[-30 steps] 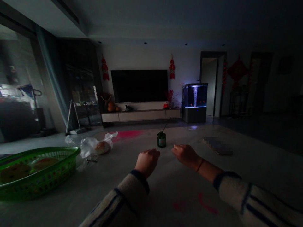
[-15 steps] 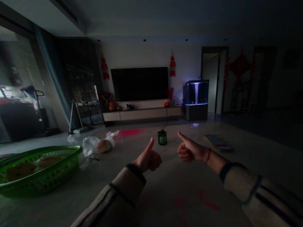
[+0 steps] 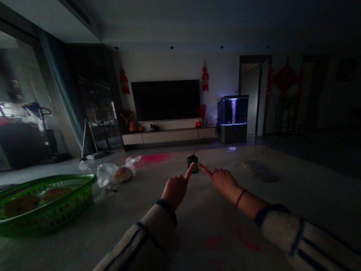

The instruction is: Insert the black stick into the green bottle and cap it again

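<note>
Both of my hands are above the table, each with its index finger stretched out and its other fingers curled in. My left hand [image 3: 175,191] points up and inward. Its fingertip overlaps the lower front of a small dark green diffuser bottle [image 3: 191,159] in view. My right hand [image 3: 224,183], with a thin cord round the wrist, points left, its fingertip close to the bottle's right side. A narrow gap lies between the two fingertips. Whether either finger touches the bottle I cannot tell. One thin stick rises from the bottle's neck. Neither hand appears to hold anything.
A green plastic basket [image 3: 70,210] with round food inside stands at the left. Beside it are a bread bun [image 3: 123,174], a clear plastic bag [image 3: 105,171] and glasses [image 3: 111,188]. A blurred flat object [image 3: 261,171] lies right. Behind are a television [image 3: 166,100] and a lit aquarium [image 3: 233,111].
Both hands had thumbs raised over closed fists. Now the index fingers are stretched out instead, and the fingertips have come closer together in front of the bottle.
</note>
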Tool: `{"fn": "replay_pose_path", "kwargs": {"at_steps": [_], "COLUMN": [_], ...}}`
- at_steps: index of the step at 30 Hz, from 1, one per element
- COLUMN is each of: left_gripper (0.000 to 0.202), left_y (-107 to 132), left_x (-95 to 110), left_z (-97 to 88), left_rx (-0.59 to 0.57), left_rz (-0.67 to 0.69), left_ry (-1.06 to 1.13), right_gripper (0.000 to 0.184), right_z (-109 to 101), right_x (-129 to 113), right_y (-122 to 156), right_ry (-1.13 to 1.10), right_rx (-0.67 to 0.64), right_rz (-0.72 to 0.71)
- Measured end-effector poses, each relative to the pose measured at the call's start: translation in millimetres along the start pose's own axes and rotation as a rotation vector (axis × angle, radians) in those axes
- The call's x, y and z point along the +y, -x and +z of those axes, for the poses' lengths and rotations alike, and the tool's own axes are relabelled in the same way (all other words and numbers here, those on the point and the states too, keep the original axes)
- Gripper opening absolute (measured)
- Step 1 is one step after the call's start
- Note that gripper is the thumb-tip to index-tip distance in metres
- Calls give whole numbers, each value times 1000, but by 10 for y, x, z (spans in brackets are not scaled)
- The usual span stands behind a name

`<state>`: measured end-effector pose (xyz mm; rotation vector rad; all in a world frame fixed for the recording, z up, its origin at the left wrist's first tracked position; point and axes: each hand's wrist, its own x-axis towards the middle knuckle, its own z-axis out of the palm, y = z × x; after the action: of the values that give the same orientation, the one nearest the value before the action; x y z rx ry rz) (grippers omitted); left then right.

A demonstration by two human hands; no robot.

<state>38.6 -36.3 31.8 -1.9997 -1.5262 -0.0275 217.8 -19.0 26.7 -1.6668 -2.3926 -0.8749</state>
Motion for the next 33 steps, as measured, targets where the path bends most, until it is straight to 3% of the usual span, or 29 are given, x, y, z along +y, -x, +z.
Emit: {"fn": "replay_pose_path", "kwargs": {"at_steps": [8, 13, 14, 18, 24, 33], "left_gripper": [76, 79, 81, 70, 42, 42], "left_y": [16, 5, 2, 0, 17, 37], "left_x": [-37, -129, -164, -307, -388, -459], "left_z": [1, -43, -47, 10, 208, 262], "left_rx": [-28, 2, 18, 71, 34, 20], "left_rz": [-48, -82, -91, -142, -221, -343], "left_ry": [20, 83, 95, 147, 298, 391], "right_gripper": [68, 29, 29, 29, 31, 27], "right_z": [21, 73, 93, 157, 258, 321], "right_x": [-5, 37, 57, 165, 132, -174], "right_y": [8, -115, -190, -643, -1271, -1498], "right_ry": [-16, -183, -233, -521, -680, -733], "right_rx": [38, 47, 32, 45, 80, 74], "right_rz": [2, -124, -125, 157, 334, 411]}}
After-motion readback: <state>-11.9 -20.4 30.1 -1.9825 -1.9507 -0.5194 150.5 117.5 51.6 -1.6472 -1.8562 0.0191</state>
